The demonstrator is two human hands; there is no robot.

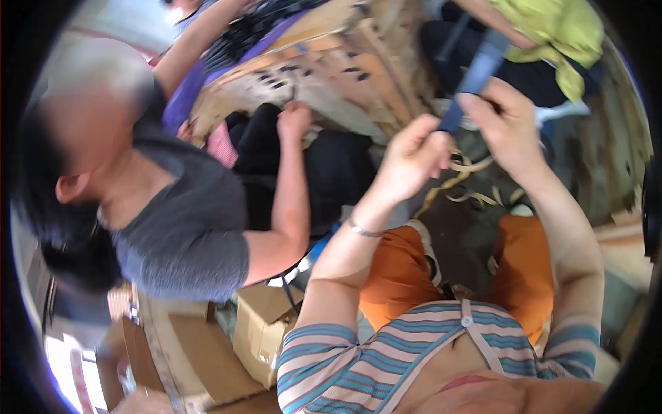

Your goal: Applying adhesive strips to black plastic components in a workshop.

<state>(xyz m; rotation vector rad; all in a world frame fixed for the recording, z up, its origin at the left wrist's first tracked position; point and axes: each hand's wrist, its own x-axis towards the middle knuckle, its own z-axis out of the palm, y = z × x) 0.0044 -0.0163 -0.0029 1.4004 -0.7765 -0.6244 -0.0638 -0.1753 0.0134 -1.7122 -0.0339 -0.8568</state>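
A dark blue flat strap runs up and away from my hands. My left hand is closed around its lower end. Just above and to the right, my right hand pinches the strap between thumb and fingers. The strap's upper part is blurred and reaches toward another person's forearm; whether that person touches it, I cannot tell. Below my hands, thin yellowish strips curl down toward the floor; one passes close to my right wrist, and I cannot tell whether it is attached to the strap.
On my left sits a co-worker in a grey shirt, one hand near a worn wooden bench. Open cardboard boxes stand at lower left. Yellow-green cloth lies at upper right, by dark fabric. Purple cloth hangs over the bench edge.
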